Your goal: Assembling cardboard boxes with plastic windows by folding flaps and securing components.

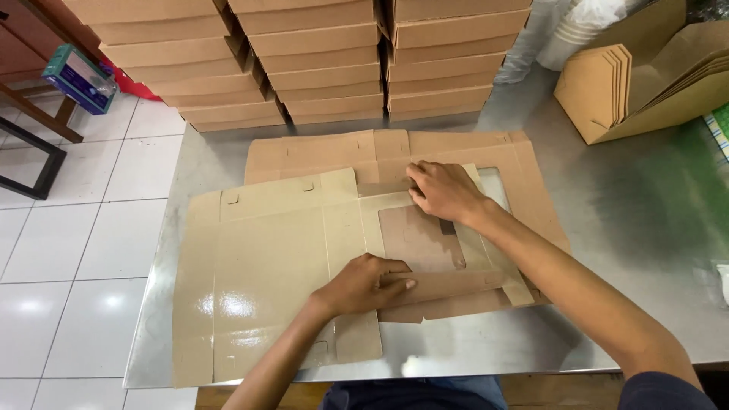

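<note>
A person leans over a steel table (623,228), both bare hands pressed onto a flat, unfolded cardboard box blank (266,266) whose long axis runs left to right beneath them. The left hand (364,285) lies at the near edge of the sheet, knuckles up and fingers curled almost closed, fingertips pinning a narrow side flap (456,285) that runs away to its right. Whether the thumb hooks under the flap cannot be told. The right hand (444,190) sits farther from the body and slightly to the right of the left, fingers bent and loosely spread, tips pushing down on the far edge of the same panel, just beside a cut-out window (493,186). Between the two hands lies the darker inner panel (418,239), so the flap is nearer the left hand and the far fold nearer the right. A second flat blank (319,156) lies under the first, beyond the right hand. Farther off stand stacks of folded boxes (319,61); beyond and right of the right hand, an open carton of blanks (645,76) rests on the table.
</note>
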